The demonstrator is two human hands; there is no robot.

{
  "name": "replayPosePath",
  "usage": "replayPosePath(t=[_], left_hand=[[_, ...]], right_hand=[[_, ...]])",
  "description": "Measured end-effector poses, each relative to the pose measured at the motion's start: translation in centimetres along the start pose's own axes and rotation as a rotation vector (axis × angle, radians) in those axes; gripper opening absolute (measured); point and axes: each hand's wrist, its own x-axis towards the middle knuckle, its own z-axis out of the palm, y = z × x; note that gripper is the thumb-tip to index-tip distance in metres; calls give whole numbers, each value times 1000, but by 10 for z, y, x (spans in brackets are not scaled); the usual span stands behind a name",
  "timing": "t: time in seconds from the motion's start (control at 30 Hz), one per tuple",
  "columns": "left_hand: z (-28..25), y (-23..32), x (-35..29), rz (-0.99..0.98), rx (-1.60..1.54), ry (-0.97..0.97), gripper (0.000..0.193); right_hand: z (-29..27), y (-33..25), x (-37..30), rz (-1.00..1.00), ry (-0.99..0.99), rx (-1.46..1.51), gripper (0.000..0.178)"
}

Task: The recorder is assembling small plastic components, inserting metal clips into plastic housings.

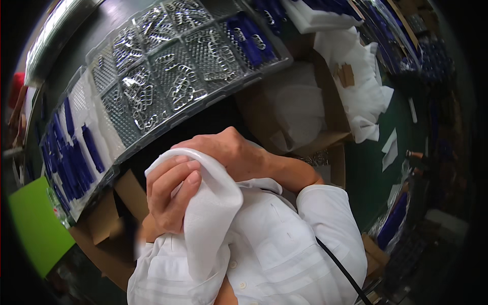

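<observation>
A soft white sheet point(211, 198), either cloth or thin foam, is bunched up in front of my chest. My left hand point(170, 195) is closed on its left side, the fingers curled over the fold. Against the sheet's upper edge, my right hand point(223, 147) is bent round with its knuckles up; most of its fingers are hidden behind the sheet. Beyond both hands lies a clear compartment tray point(278, 65). Small shiny metal clips point(140, 94) fill several of its compartments, and blue-wrapped pieces point(249, 38) lie in the far right one.
Long blue pieces point(66, 162) lie on white padding at the left. An open cardboard box point(330, 96) holding white sheets stands right of the tray, with crumpled white foam point(358, 81) beside it. A bright green board point(38, 229) is at the lower left. A black cable point(338, 264) crosses my right side.
</observation>
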Motion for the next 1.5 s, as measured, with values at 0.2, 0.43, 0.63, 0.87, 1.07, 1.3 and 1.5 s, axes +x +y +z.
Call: replayPosePath(t=[0.2, 0.43, 0.63, 0.87, 1.07, 1.3, 1.5], left_hand=[[17, -39, 15, -4, -76, -82, 15], [-5, -72, -75, -639, -46, 279, 28], [-121, -90, -210, -1203, 213, 880, 40], [-177, -40, -398, -1621, 323, 1422, 45], [-159, -98, -446, -1855, -161, 1299, 54], [-202, -204, -446, -1462, -358, 1235, 51], [-233, -221, -394, -1551, -282, 1059, 45]], right_hand=[[-191, -21, -237, 661, 951, -1109, 36], [-275, 93, -373, 1046, 851, -1386, 23], [-238, 287, -487, 1778, 69, -1268, 30], [-228, 360, -443, 1651, -316, -914, 30], [-258, 283, -387, 1380, -77, -1168, 36], [-228, 121, -168, 792, 514, -1078, 24], [-94, 70, 25, 281, -17, -940, 15]])
